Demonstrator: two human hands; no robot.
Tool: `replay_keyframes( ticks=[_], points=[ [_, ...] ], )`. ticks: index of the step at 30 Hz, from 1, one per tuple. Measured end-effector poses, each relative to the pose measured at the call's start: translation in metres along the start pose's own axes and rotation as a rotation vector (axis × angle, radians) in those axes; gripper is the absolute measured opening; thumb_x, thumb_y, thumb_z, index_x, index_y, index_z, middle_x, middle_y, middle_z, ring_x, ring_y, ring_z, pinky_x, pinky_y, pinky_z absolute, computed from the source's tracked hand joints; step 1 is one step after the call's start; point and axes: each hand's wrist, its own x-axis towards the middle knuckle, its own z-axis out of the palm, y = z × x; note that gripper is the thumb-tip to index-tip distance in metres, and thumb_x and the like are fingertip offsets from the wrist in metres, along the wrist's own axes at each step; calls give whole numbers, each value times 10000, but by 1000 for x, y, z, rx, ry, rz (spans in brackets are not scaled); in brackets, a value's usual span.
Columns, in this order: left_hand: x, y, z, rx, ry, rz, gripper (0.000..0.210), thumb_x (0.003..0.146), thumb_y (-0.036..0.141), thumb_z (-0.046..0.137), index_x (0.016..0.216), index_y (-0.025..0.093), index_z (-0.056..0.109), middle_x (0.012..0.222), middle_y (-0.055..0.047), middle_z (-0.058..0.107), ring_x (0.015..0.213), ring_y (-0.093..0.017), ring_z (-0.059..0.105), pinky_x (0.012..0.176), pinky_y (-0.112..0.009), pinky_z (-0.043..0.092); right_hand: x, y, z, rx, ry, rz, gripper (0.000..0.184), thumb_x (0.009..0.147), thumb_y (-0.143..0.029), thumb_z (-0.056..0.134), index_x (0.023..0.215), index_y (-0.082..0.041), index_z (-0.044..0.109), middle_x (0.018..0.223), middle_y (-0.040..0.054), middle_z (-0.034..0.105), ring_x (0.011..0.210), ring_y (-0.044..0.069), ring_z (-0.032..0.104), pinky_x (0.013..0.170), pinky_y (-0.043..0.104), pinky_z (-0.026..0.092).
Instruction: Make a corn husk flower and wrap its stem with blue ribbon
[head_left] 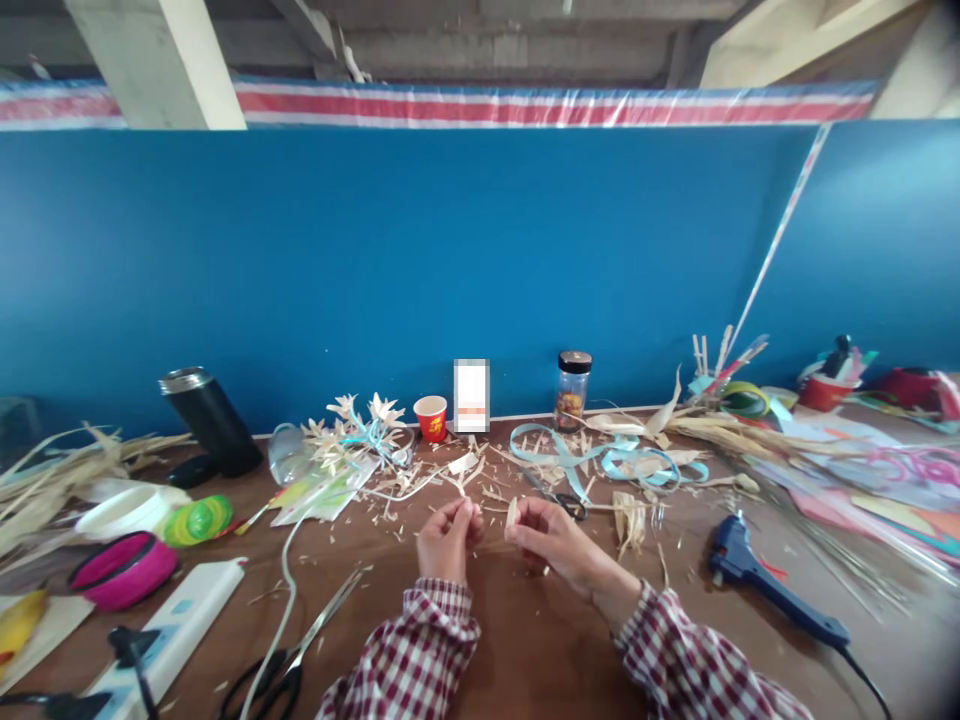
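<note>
My left hand is closed in a pinch, thumb against forefinger. A pale piece of dried corn husk on a thin stem rises from its fingertips. To the right, my right hand pinches a short strip of corn husk between thumb and fingers. The hands are slightly apart above the brown table. Black-handled scissors lie half open left of my left forearm. Small dark scissors rest just behind my right hand, among husk scraps.
Husk flowers, a red paper cup and a lidded jar stand along the blue partition. Light blue ribbon curls nearby. A blue glue gun lies right; a power strip and black flask are left.
</note>
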Motion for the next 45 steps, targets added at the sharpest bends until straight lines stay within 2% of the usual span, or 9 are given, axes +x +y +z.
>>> replay_keyframes(
  ticks=[2, 6, 10, 17, 22, 30, 36, 41, 45],
  points=[
    [-3, -4, 10, 2, -7, -40, 303, 518, 294, 772, 739, 124, 654, 638, -30, 675, 466, -93, 576, 466, -219, 497, 3, 6, -4, -8, -25, -19, 352, 670, -462, 662, 752, -175, 476, 538, -80, 451, 436, 47, 381, 420, 172, 307],
    [-8, -14, 20, 26, -81, -18, 313, 495, 323, 784, 710, 132, 661, 553, 6, 642, 429, -86, 547, 431, -198, 471, 4, 16, -11, -1, -6, -32, 337, 717, -469, 615, 817, -179, 475, 555, -68, 483, 447, 63, 422, 423, 180, 330],
    [-13, -22, 15, 111, -129, -40, 344, 497, 359, 783, 720, 124, 668, 531, 7, 628, 435, -88, 548, 422, -188, 472, 3, 18, -13, -31, 51, -59, 287, 746, -429, 595, 741, -160, 495, 582, -53, 477, 484, 63, 422, 467, 191, 337],
    [-17, -25, 9, 198, -177, -88, 406, 484, 349, 798, 774, 99, 663, 608, -33, 654, 466, -99, 578, 457, -220, 521, 3, 16, -18, -270, 253, -247, 156, 765, -310, 583, 760, -159, 545, 651, -31, 517, 602, 96, 456, 578, 218, 371],
    [-19, -27, 7, 235, -257, -114, 403, 520, 357, 783, 805, 97, 665, 605, -19, 646, 461, -92, 574, 466, -219, 522, 1, 15, -16, -286, 264, -255, 114, 783, -272, 552, 746, -165, 550, 644, -31, 521, 593, 97, 452, 571, 216, 374],
    [-22, -26, 9, 218, -228, -130, 367, 490, 339, 797, 735, 96, 672, 559, -11, 645, 472, -97, 588, 487, -209, 528, 1, 19, -13, -237, 293, -287, 94, 778, -261, 573, 754, -178, 538, 671, -29, 540, 622, 103, 488, 596, 217, 392],
    [-23, -26, 10, 219, -250, -139, 401, 514, 320, 788, 835, 101, 689, 648, -41, 680, 508, -105, 610, 510, -215, 537, 1, 22, -14, -240, 311, -271, 88, 784, -265, 570, 767, -182, 549, 682, -25, 557, 630, 104, 499, 600, 217, 398],
    [-22, -28, 8, 239, -297, -159, 383, 537, 325, 778, 840, 104, 702, 638, -34, 672, 499, -103, 604, 515, -229, 542, 1, 23, -14, -215, 297, -272, 89, 778, -259, 577, 755, -176, 559, 672, -26, 562, 618, 101, 494, 583, 212, 391],
    [-22, -28, 8, 254, -289, -150, 392, 532, 331, 782, 840, 102, 705, 640, -35, 670, 491, -104, 603, 516, -234, 546, 2, 24, -13, -211, 293, -271, 95, 771, -259, 582, 736, -173, 563, 658, -28, 558, 606, 99, 490, 570, 210, 383]
  ],
)
